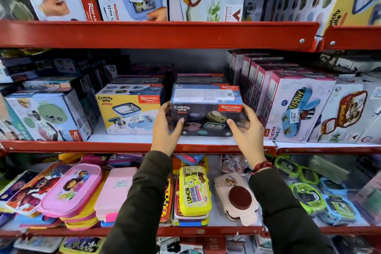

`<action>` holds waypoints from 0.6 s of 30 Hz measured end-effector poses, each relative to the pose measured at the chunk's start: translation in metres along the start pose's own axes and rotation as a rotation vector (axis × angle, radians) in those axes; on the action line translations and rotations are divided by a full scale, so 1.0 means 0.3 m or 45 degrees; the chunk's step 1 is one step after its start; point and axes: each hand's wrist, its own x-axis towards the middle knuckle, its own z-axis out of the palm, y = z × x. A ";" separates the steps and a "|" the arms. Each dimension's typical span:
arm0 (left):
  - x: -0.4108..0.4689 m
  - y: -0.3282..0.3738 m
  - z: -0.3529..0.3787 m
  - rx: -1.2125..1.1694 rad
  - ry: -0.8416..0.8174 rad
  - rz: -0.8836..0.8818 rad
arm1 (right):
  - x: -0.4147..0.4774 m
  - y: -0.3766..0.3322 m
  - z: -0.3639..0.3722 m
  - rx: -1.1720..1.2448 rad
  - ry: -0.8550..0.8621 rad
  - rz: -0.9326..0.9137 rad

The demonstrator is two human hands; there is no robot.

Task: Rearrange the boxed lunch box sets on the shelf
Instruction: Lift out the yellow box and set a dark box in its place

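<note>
A dark blue Crunchy Bite lunch box set in its box (206, 110) stands at the front of the middle red shelf (123, 147). My left hand (166, 130) grips its left side and my right hand (247, 130) grips its right side. To its left stands a yellow Crunchy Bite box (128, 114), close beside it. More boxes of the same kind are stacked behind both. Right of the held box stands a row of pink and white Kidzee Plus boxes (296, 107), with a small gap between.
A pale blue boxed set (45, 115) stands at the far left of the middle shelf. The upper shelf (156, 34) holds several large boxes. The lower shelf carries loose lunch boxes, among them a yellow one (193, 188) and a pink one (72, 187).
</note>
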 end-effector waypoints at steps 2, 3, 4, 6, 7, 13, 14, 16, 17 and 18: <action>0.013 -0.009 0.024 0.043 0.047 -0.040 | 0.023 0.016 0.019 -0.020 -0.009 0.027; 0.020 -0.014 0.037 0.069 0.069 -0.057 | 0.031 0.024 0.028 -0.042 -0.010 0.025; 0.026 -0.015 0.048 0.092 0.090 -0.073 | 0.036 0.029 0.035 -0.057 -0.010 0.026; 0.035 -0.010 0.067 0.157 0.115 -0.110 | 0.049 0.033 0.046 -0.078 -0.003 0.031; 0.041 -0.006 0.074 0.188 0.117 -0.140 | 0.057 0.033 0.052 -0.095 0.004 0.036; 0.088 -0.008 0.100 0.271 0.138 -0.234 | 0.089 0.049 0.087 -0.165 0.059 0.065; 0.093 -0.010 0.103 0.270 0.142 -0.240 | 0.088 0.042 0.090 -0.180 0.053 0.073; 0.095 -0.009 0.106 0.273 0.148 -0.247 | 0.086 0.038 0.094 -0.216 0.044 0.082; 0.091 -0.009 0.106 0.267 0.152 -0.240 | 0.085 0.037 0.094 -0.226 0.042 0.083; 0.083 -0.009 0.103 0.248 0.162 -0.226 | 0.080 0.035 0.093 -0.237 0.045 0.083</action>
